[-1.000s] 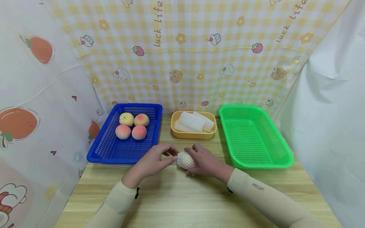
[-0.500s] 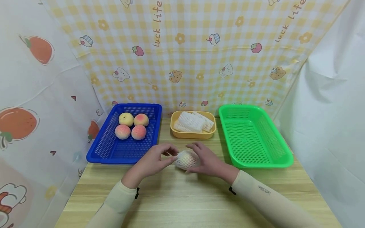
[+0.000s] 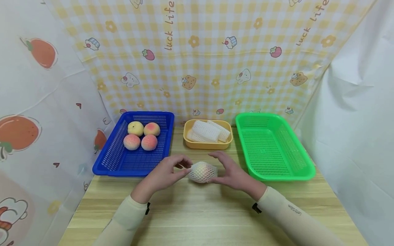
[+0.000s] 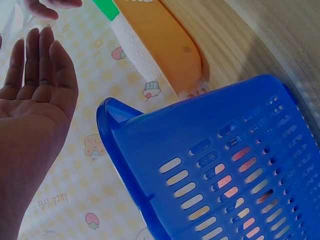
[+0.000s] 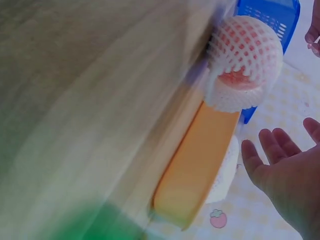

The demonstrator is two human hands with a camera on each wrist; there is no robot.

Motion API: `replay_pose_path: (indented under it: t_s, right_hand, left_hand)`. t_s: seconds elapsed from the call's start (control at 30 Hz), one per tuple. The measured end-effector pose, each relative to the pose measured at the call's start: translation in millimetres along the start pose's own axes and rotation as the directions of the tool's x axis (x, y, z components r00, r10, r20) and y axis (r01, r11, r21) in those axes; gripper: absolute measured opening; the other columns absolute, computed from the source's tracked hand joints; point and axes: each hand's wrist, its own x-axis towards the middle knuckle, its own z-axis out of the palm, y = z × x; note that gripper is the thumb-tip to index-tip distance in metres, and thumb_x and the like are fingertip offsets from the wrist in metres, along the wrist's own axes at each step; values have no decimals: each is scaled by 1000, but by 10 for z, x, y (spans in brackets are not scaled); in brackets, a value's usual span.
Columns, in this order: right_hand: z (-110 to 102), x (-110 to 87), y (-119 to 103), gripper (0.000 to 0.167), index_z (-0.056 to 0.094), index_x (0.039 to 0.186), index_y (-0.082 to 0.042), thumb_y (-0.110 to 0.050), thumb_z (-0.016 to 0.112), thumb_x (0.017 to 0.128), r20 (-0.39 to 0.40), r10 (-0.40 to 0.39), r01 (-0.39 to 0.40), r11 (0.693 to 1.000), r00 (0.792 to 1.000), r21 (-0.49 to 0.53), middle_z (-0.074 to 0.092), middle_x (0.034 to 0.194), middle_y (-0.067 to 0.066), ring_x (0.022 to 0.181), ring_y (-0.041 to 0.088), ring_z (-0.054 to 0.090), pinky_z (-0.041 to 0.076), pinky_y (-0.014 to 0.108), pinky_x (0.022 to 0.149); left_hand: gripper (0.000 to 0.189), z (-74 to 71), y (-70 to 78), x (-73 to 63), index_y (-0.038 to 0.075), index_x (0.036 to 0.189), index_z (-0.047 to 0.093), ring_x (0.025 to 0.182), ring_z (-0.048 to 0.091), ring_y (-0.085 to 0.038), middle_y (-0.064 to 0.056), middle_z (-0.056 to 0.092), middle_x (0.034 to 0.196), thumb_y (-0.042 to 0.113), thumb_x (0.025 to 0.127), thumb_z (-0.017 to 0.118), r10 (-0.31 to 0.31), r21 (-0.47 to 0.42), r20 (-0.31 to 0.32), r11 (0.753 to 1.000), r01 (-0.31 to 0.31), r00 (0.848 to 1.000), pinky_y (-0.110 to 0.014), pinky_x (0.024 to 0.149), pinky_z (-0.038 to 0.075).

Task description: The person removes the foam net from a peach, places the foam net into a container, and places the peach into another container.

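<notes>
One peach in a white foam net sleeve [image 3: 201, 172] lies on the wooden table between the two hands. Through an opening at the sleeve's end, bare peach skin shows in the right wrist view. My left hand [image 3: 167, 174] is at the sleeve's left end, its thumb and fingertips beside the net; whether they touch is hard to tell. On the other side, my right hand [image 3: 232, 174] is spread, with the thumb close to the sleeve's right end and the fingers raised away from it. Relaxed, extended fingers [image 4: 46, 62] show in the left wrist view, with no peach visible there.
The blue basket [image 3: 132, 168] on the left holds several bare peaches [image 3: 149, 142]. Behind the hands, a yellow container [image 3: 207, 146] holds several foam net sleeves [image 3: 206, 131]. A green basket [image 3: 281, 177] stands to the right. A patterned curtain [image 3: 197, 61] hangs behind.
My right hand has let go of the netted peach and drawn back to the right, its fingers spreading. More of the sleeve shows now. The left hand has barely moved.
</notes>
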Motion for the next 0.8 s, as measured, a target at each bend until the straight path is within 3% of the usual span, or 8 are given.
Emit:
replay_pose_path:
  t_s: [0.23,0.33,0.5,0.8]
  right_hand:
    - [157,10,121,107,39,170,-13,-43,97,86,69,65,-72,993,995,93,37,172,17,157,40,39,39,66,123]
    - [240,36,176,109,36,172,-15,-46,96,87,97,107,-119,984,990,129,34,175,14,159,38,36,36,64,125]
    - [346,90,242,105,38,171,-25,-47,96,86,109,123,-140,977,986,164,38,171,3,154,28,43,40,56,124]
    - [432,155,259,103,41,170,-20,-44,96,86,139,129,-150,976,982,157,45,164,6,144,26,52,46,53,119]
  left_hand:
    - [19,0,-2,3,10,125,75,110,72,-16,-1,77,118,19,109,73,9,7,2,1000,-9,1000,-48,101,60]
    - [19,-6,-1,3,10,126,75,110,72,-16,0,77,118,20,109,73,8,10,3,1000,-8,1000,-47,99,61]
    - [19,-8,-10,4,12,126,75,110,73,-16,3,76,118,21,109,73,8,10,3,1000,-8,1000,-46,97,62]
    - [20,-6,-25,-10,12,126,75,111,73,-16,4,76,118,24,110,73,-7,15,6,1000,7,1000,-40,94,61]
